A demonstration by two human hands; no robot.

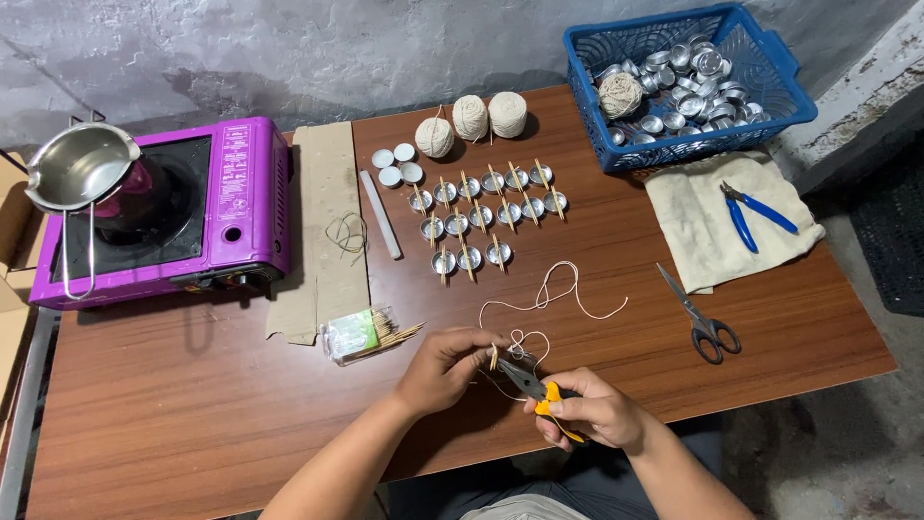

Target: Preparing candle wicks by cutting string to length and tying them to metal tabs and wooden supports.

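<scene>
Right hand [602, 416] closed on yellow-handled pliers [539, 387], long axis pointing up-left toward left hand [445, 364]. Left hand pinches wick string [553, 294] at plier tip; loose string trails away over tabletop [192, 385] toward tin cups [481, 217].

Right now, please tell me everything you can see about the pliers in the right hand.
The pliers are small, with dark metal jaws and yellow handles. The right hand grips the handles near the table's front edge. The pliers lie nearly flat, the jaws pointing up-left toward the left hand, whose fingertips pinch a short pale stick and pale string at the jaw tips. Whether the jaws grip them cannot be told.
</scene>
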